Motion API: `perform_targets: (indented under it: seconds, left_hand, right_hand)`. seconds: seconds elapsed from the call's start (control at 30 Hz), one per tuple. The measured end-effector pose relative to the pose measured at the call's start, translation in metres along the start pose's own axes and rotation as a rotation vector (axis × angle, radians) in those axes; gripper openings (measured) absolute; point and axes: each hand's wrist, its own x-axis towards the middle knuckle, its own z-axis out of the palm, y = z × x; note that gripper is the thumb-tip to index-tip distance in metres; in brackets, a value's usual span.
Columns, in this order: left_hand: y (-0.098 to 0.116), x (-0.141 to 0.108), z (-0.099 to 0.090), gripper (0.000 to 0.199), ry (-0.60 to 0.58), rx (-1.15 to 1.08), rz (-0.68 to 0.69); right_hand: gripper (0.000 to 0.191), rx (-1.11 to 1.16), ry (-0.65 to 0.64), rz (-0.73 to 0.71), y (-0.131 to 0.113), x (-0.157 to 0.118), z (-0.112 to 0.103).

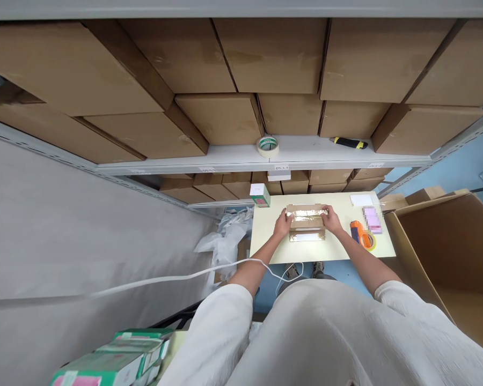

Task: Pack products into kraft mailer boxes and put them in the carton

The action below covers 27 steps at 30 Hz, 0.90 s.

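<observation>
Between my two hands is a small cardboard box (306,224) with shiny clear tape across it, over the pale yellow table (273,249). My left hand (282,224) grips its left end, thumb on the upper face. Its right end is held by my right hand (331,220), fingers closed around the corner. The near flap of the box shows a pale strip. To the right of my right hand lies an orange tape dispenser (360,234) with a roll of yellowish tape. A small green and white box (260,195) stands at the table's far left corner.
A pink, pixelated item (372,220) and a white card (361,200) lie on the table's right. Beyond stands a shelf (293,155) of cartons, holding a tape roll (268,145) and a cutter (349,142). A large open carton (418,262) is at right; a white cable (177,277) crosses at left.
</observation>
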Motion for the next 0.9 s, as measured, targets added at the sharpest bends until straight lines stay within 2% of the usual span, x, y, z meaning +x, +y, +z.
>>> perform_targets:
  seconds: [0.1,0.17,0.23,0.3,0.4,0.5,0.63,0.77,0.9]
  left_hand:
    - [0.006,-0.007,0.000,0.052,0.078,0.176,0.173]
    - [0.008,-0.014,0.000,0.043,0.023,0.290,0.305]
    - [0.010,-0.018,-0.001,0.039,-0.038,0.362,0.375]
    - [0.011,-0.020,-0.002,0.040,-0.051,0.396,0.383]
    - [0.013,-0.021,-0.003,0.042,-0.053,0.417,0.374]
    - [0.015,-0.021,-0.003,0.042,-0.054,0.436,0.366]
    - [0.017,-0.023,-0.001,0.042,-0.050,0.459,0.367]
    - [0.019,-0.024,0.001,0.043,-0.054,0.466,0.355]
    - [0.022,-0.023,0.002,0.044,-0.065,0.478,0.347]
  right_hand:
    - [0.033,0.007,0.040,-0.027,0.000,0.004,0.001]
    - [0.034,0.016,0.057,-0.040,0.001,0.003,0.003]
    - [0.036,0.017,0.062,-0.055,0.004,0.000,0.003]
    - [0.037,0.009,0.084,-0.070,0.009,-0.006,-0.002]
    - [0.039,-0.058,0.174,-0.032,0.029,-0.023,-0.021]
    - [0.036,-0.249,0.264,0.092,0.059,-0.048,-0.049]
    - [0.029,-0.487,0.269,0.290,0.097,-0.077,-0.077]
    - [0.031,-0.527,0.208,0.401,0.118,-0.089,-0.079]
    - [0.031,-0.468,0.238,0.425,0.128,-0.090,-0.070]
